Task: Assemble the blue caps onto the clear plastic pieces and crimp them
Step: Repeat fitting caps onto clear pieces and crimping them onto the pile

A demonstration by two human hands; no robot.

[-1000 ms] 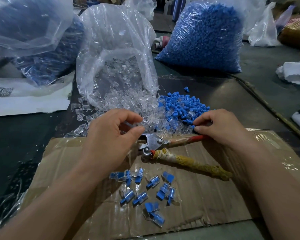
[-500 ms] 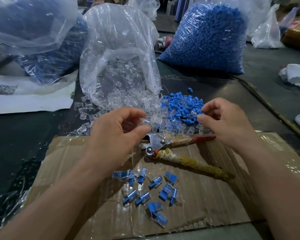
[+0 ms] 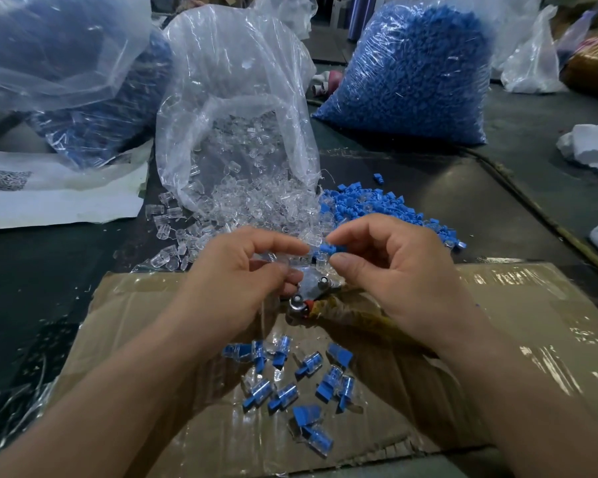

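While a blue cap is pinched between the curled forefinger and thumb of the right hand, it is held up in the narrow gap between the two hands, over the head of the pliers. Just beneath the cap a clear plastic piece is seen, close to the right thumb. The fingers of the left hand are curled, with forefinger and thumb drawn near each other and pointed at the cap. Whether anything is gripped between them cannot be told, nor whether the clear piece is held at all.

The pliers are laid on a cardboard sheet, their wrapped handles partly hidden under the right hand. Nearer the person, a scatter of capped pieces is spread on the same cardboard.

Beyond the hands, a heap of loose blue caps is piled on the dark table, touching a heap of clear pieces that is spilled from the mouth of a clear bag. Farther back, a bulging bag of blue caps is stood at the right, and a white paper is laid at the left.
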